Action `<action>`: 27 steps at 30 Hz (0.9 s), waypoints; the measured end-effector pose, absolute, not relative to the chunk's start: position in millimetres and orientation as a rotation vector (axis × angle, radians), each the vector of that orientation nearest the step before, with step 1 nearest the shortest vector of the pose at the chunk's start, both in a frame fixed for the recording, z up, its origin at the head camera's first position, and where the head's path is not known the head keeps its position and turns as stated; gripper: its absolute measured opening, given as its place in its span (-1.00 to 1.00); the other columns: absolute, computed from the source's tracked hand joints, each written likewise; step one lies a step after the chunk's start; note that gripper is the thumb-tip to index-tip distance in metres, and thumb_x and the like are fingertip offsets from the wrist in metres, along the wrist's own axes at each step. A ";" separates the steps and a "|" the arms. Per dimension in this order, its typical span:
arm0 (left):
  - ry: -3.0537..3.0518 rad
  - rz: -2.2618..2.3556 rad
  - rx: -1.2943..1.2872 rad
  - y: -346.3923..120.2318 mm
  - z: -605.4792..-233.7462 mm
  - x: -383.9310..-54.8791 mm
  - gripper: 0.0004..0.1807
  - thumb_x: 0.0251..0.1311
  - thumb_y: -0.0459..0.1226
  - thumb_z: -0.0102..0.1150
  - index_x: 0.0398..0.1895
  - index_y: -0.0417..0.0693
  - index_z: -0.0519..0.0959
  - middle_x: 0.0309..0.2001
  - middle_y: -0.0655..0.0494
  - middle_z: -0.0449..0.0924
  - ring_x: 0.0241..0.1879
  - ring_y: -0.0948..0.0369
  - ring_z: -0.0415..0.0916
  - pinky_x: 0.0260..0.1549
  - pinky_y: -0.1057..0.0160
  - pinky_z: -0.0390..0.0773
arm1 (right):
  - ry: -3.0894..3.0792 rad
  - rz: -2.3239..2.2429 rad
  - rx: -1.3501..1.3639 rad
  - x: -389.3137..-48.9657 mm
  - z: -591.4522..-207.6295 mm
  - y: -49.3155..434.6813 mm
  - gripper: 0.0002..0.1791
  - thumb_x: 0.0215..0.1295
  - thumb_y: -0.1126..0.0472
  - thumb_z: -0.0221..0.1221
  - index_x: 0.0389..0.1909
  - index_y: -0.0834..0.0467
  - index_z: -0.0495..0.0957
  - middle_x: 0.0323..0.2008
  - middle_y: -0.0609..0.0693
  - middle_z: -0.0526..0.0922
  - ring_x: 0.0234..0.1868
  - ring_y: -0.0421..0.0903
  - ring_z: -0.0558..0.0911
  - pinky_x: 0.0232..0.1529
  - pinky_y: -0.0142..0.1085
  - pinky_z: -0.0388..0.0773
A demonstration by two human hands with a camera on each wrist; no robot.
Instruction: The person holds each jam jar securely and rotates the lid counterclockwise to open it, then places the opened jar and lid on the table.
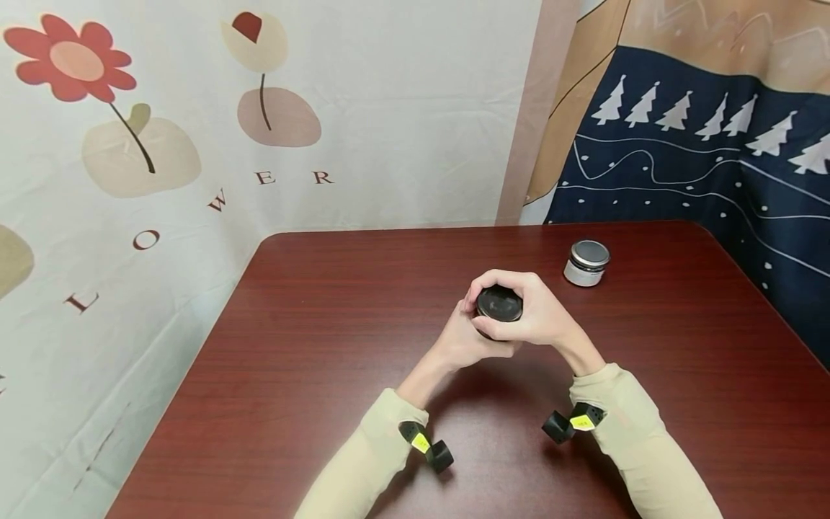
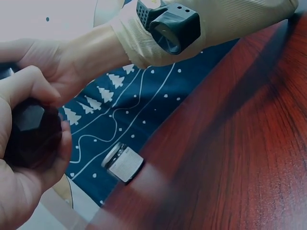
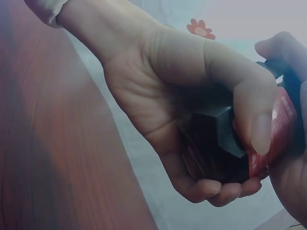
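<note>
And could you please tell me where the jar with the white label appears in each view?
Head: the jar is right of centre, about mid-height.
Left wrist: the jar is left of centre, below the middle.
Right wrist: not in it.
Shared landmark: the reddish-brown table.

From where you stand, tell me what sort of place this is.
Probably an indoor recording corner: a dark red wood-grain table, a white flower-printed cloth backdrop, and a boxy black camera on each cream sleeve.
</note>
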State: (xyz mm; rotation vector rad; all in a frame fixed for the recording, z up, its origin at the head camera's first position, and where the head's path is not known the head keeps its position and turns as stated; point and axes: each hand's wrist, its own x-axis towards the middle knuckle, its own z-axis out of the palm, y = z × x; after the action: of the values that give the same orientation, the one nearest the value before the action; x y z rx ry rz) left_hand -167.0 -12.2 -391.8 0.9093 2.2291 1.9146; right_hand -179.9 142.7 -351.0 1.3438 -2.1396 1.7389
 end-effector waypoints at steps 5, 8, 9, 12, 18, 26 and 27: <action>2.120 1.949 0.920 -14.0 -392.4 -167.6 -0.39 -0.21 -0.54 0.41 0.03 -0.24 0.46 -0.14 -0.08 0.61 -0.24 0.32 0.54 -0.17 0.32 0.58 | -2.143 1.743 1.416 -179.1 -347.6 144.3 -0.69 0.10 0.45 0.36 -0.15 0.10 0.63 -0.22 -0.03 0.70 -0.15 -0.02 0.65 -0.03 -0.24 0.55; 2.029 2.004 0.938 -14.0 -391.9 -169.7 -0.38 -0.22 -0.57 0.38 0.04 -0.25 0.45 -0.13 -0.08 0.59 -0.22 0.28 0.54 -0.18 0.32 0.57 | -2.132 1.716 1.452 -180.4 -346.2 144.9 -0.65 0.09 0.45 0.37 -0.10 0.12 0.62 -0.17 -0.01 0.70 -0.11 -0.01 0.64 0.02 -0.23 0.53; 1.999 2.023 0.948 -13.8 -391.9 -170.7 -0.39 -0.21 -0.57 0.38 0.04 -0.25 0.45 -0.13 -0.06 0.58 -0.22 0.26 0.54 -0.19 0.32 0.56 | -2.124 1.705 1.460 -181.1 -346.2 145.0 -0.63 0.08 0.46 0.39 -0.08 0.14 0.62 -0.15 0.00 0.69 -0.09 -0.01 0.64 0.04 -0.23 0.52; 1.927 2.071 0.977 -14.2 -391.9 -173.2 -0.39 -0.20 -0.59 0.38 0.04 -0.28 0.45 -0.14 -0.06 0.58 -0.23 0.21 0.55 -0.20 0.30 0.57 | -2.110 1.672 1.464 -183.2 -346.6 145.5 -0.56 0.04 0.44 0.43 -0.02 0.17 0.61 -0.10 0.02 0.68 -0.06 -0.01 0.62 0.08 -0.23 0.49; 2.044 2.050 0.941 -16.9 -391.4 -172.6 -0.45 -0.17 -0.54 0.41 0.02 -0.29 0.54 -0.15 -0.06 0.64 -0.22 0.24 0.57 -0.16 0.29 0.58 | -2.104 1.655 1.420 -184.7 -347.0 148.3 -0.38 -0.02 0.44 0.47 0.14 0.23 0.55 -0.01 0.11 0.66 0.03 0.02 0.61 0.15 -0.22 0.48; 2.257 2.075 0.770 -16.8 -387.6 -170.0 -0.51 -0.19 -0.54 0.34 -0.03 -0.33 0.60 -0.22 -0.08 0.69 -0.34 0.31 0.55 -0.29 0.37 0.55 | -2.144 1.591 1.230 -179.1 -341.5 152.8 -0.27 -0.13 0.52 0.49 0.19 0.26 0.54 0.09 0.07 0.61 0.10 -0.06 0.57 0.22 -0.26 0.44; 2.292 2.078 0.755 -16.3 -387.8 -170.3 -0.50 -0.19 -0.54 0.34 -0.03 -0.32 0.60 -0.22 -0.07 0.69 -0.34 0.32 0.55 -0.29 0.37 0.54 | -2.149 1.573 1.209 -176.3 -337.9 152.2 -0.28 -0.13 0.52 0.49 0.18 0.30 0.53 0.09 0.08 0.61 0.10 -0.08 0.56 0.23 -0.28 0.44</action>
State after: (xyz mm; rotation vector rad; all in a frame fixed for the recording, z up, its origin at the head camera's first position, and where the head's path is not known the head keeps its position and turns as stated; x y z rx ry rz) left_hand -170.3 -16.3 -387.8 0.7555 2.2923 2.0778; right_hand -176.3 152.2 -337.9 1.2088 -2.1492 1.5732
